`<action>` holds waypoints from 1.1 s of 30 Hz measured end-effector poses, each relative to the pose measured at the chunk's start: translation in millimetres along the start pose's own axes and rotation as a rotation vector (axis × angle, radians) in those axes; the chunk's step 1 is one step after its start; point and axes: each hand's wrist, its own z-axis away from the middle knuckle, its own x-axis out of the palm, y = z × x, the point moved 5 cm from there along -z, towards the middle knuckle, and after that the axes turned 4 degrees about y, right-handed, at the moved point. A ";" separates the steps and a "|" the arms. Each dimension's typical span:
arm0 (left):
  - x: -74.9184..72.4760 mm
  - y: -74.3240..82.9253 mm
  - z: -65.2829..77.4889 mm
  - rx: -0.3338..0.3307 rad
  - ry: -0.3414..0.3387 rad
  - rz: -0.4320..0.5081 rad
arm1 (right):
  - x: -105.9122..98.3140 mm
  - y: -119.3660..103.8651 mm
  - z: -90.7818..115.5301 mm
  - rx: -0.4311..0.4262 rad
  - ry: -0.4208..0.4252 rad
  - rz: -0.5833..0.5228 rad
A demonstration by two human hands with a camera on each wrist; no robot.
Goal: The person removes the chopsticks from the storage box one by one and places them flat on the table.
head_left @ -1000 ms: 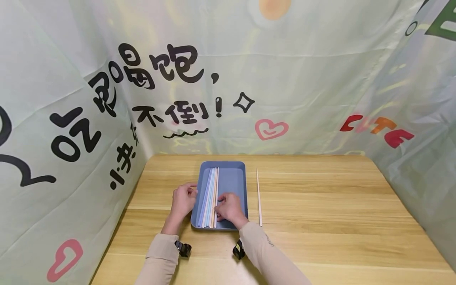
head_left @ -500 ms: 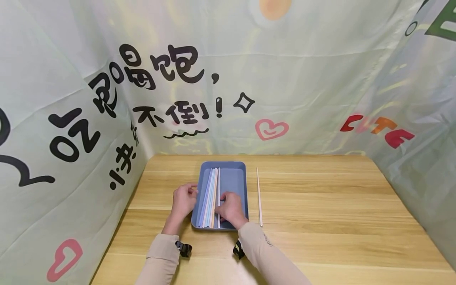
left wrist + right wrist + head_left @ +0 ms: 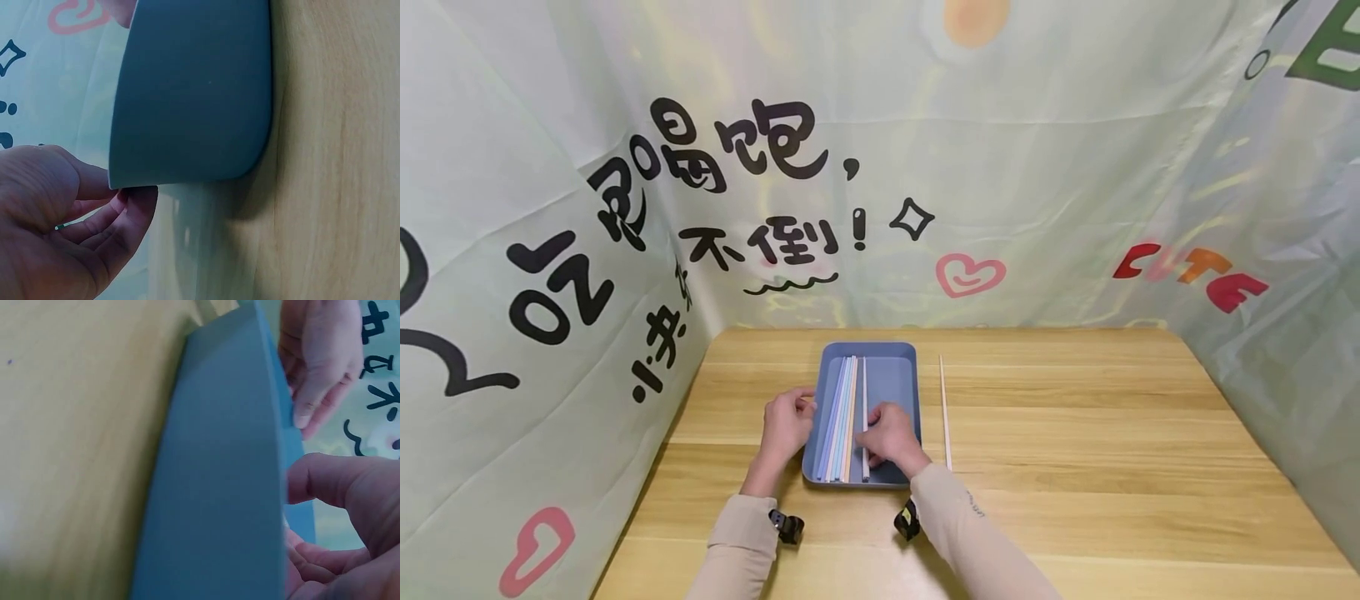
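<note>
A blue-grey rectangular tray [image 3: 891,375] lies on the table. Along its left side is a row of slim pastel chopsticks [image 3: 842,417] in purple, blue and orange tones. At the tray's left wall, my left hand [image 3: 787,425] pinches the rim, thumb and fingertips meeting at the edge in the left wrist view. My right hand [image 3: 891,433] reaches over the tray and pinches a pale pink chopstick [image 3: 865,392], which stands apart from the row, to its right. In the right wrist view, the tray's outer wall [image 3: 219,450] hides the right fingertips.
Right of the tray, another pale pink chopstick [image 3: 945,408] lies alone on the wooden table [image 3: 1075,442]. Printed fabric walls [image 3: 1037,167] enclose the table at the back and on both sides.
The pale pink chopstick in my right hand has shifted right, away from the row, and a gap has opened between them. My left hand has stayed at the tray's rim.
</note>
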 end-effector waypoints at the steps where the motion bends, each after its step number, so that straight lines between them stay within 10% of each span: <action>1: 0.1 0.0 0.2 -0.002 -0.002 0.002 | -1.9 -1.5 1.2 -0.008 -0.004 0.007; 14: -0.4 0.0 0.0 0.005 0.000 0.002 | -36.3 -21.0 9.2 -0.057 0.031 -0.025; 33: 1.5 -0.9 0.5 -0.007 -0.003 0.003 | -102.4 11.2 10.3 0.020 0.158 -0.042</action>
